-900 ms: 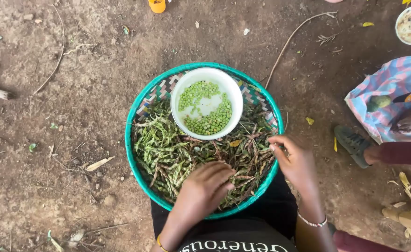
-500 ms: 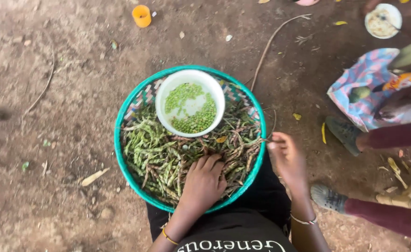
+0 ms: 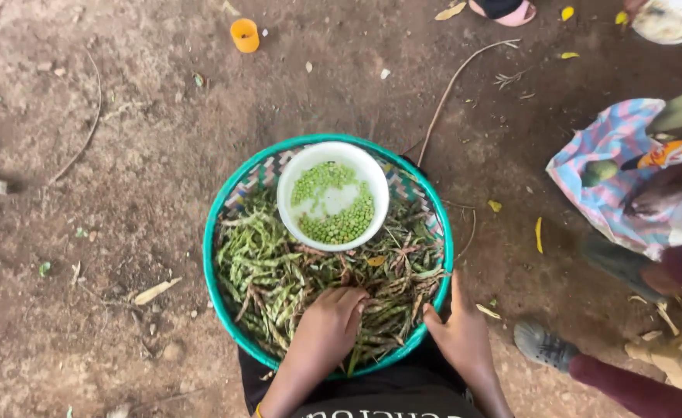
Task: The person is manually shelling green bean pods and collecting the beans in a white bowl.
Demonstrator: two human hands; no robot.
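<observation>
A round woven tray with a teal rim (image 3: 211, 255) rests on my lap, heaped with green and brown pea pods (image 3: 271, 267). A white bowl (image 3: 288, 203) with shelled green peas (image 3: 342, 224) sits on the far half of the tray. My left hand (image 3: 327, 325) lies knuckles up in the near pods, fingers curled down into them. My right hand (image 3: 455, 333) rests at the tray's near right rim, thumb against the edge; whether it holds a pod is hidden.
Bare dirt ground surrounds the tray. An orange cup (image 3: 244, 35) stands at the far left. Another person's legs and grey shoe (image 3: 542, 346) are at the right, beside a pink and blue cloth bundle (image 3: 615, 174). A white dish (image 3: 668, 19) sits at the far right corner.
The view has shifted, so the tray now sits lower and to the right. My left hand pushed deeper into the pods. My right hand dropped from the pods to the near right rim.
</observation>
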